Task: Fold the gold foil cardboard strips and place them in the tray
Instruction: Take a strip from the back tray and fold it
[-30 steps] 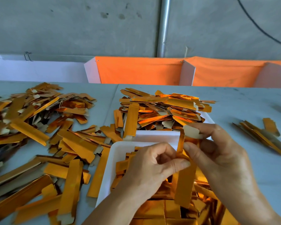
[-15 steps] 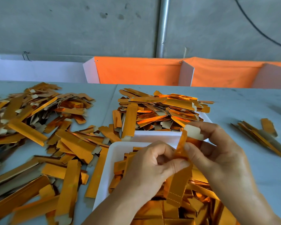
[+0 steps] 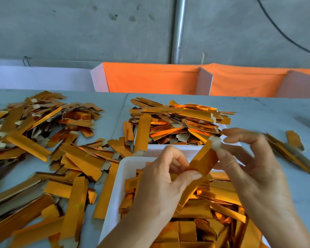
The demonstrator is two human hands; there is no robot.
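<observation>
Gold foil strip (image 3: pixel 202 161), mid-fold above near tray (image 3: pixel 115 197), pinched by left hand (image 3: pixel 161 181) and right hand (image 3: pixel 254 169); both trays part-filled, loose strips (image 3: pixel 43 158) plentiful, task apparently far from complete.

Near tray (image 3: pixel 113 203) front and centre on the surface (image 3: pixel 268 111), packed with folded strips (image 3: pixel 200 217). Directly behind it, touching, far tray (image 3: pixel 170 148), heaped with strips (image 3: pixel 177 120). Off to the left, loose pile (image 3: pixel 43 149) sprawling across the surface. Far right, small bundle (image 3: pixel 288 151), well apart. Above the near tray, left hand (image 3: pixel 161 183) and right hand (image 3: pixel 249 169) sharing one strip (image 3: pixel 202 160). Behind everything, panels (image 3: pixel 150 77) along the surface's back edge.
</observation>
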